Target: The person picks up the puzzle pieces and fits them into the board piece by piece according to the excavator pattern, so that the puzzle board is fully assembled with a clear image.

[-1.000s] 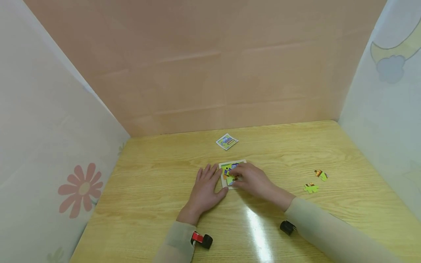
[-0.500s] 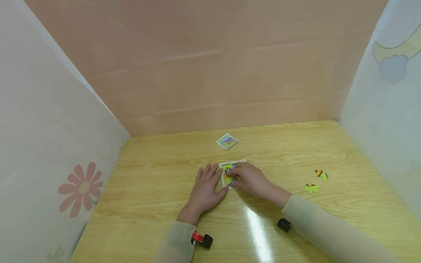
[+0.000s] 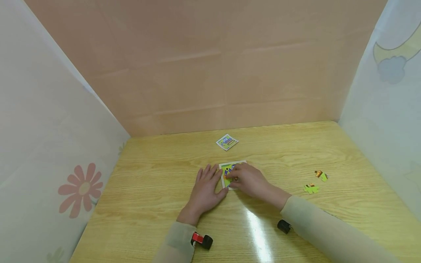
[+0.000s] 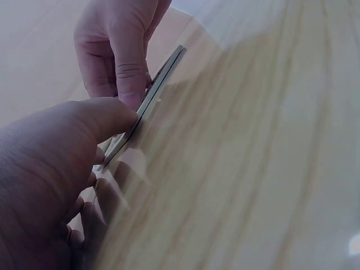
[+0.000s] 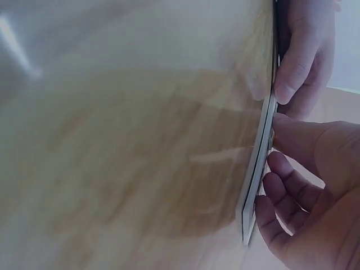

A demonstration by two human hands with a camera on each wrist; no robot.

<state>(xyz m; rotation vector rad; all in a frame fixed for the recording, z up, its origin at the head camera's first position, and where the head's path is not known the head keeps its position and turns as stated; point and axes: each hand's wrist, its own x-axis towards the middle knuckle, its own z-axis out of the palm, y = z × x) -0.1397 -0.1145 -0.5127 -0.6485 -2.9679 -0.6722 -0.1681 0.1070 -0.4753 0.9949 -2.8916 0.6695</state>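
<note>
In the head view a small jigsaw puzzle in a pale frame lies on the table, its bright green picture partly covered by the right hand. My left hand lies flat with straight fingers, index finger and thumb against the frame's left side and lower corner. My right hand is over the puzzle, curled thumb and fingers pinching a green puzzle piece low at the left of the picture. In the right wrist view the right thumb meets the surface of the puzzle board, seen edge-on.
A square picture card lies behind the puzzle. Two loose puzzle pieces, one green and one brown and green, lie to the right on the wooden table. Cloth walls stand at the back and both sides.
The pale gap at the puzzle's lower left is now covered by a green and blue piece under the right fingers. The right hand has shifted slightly left; the left hand stays put.
</note>
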